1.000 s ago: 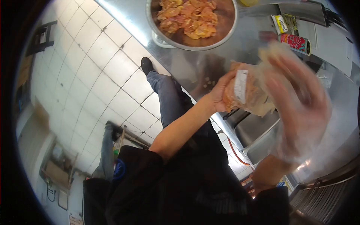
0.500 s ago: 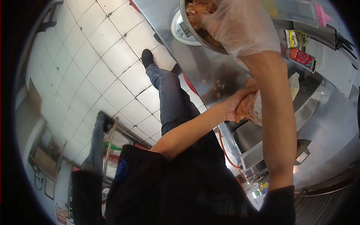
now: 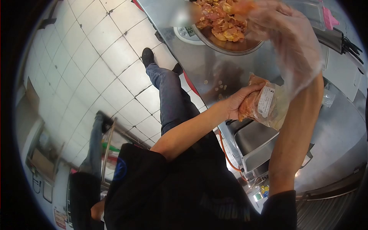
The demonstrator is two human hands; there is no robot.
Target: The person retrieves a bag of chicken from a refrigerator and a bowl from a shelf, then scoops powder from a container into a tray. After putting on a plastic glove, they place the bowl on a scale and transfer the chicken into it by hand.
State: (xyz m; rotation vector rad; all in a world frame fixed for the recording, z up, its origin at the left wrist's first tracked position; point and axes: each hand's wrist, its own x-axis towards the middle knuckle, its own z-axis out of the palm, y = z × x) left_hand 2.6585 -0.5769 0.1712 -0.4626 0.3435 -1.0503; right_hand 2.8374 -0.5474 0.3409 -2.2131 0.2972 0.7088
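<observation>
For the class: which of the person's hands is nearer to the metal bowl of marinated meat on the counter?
Right. The gloved right hand hovers at the rim of the metal bowl; the left hand is farther off, gripping the bag of meat.

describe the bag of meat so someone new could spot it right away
Start at the steel counter and the metal bowl of meat pieces on the scale. Just below the bowl, the left hand grips a clear plastic bag of orange meat. Only it bears a white label.
</observation>
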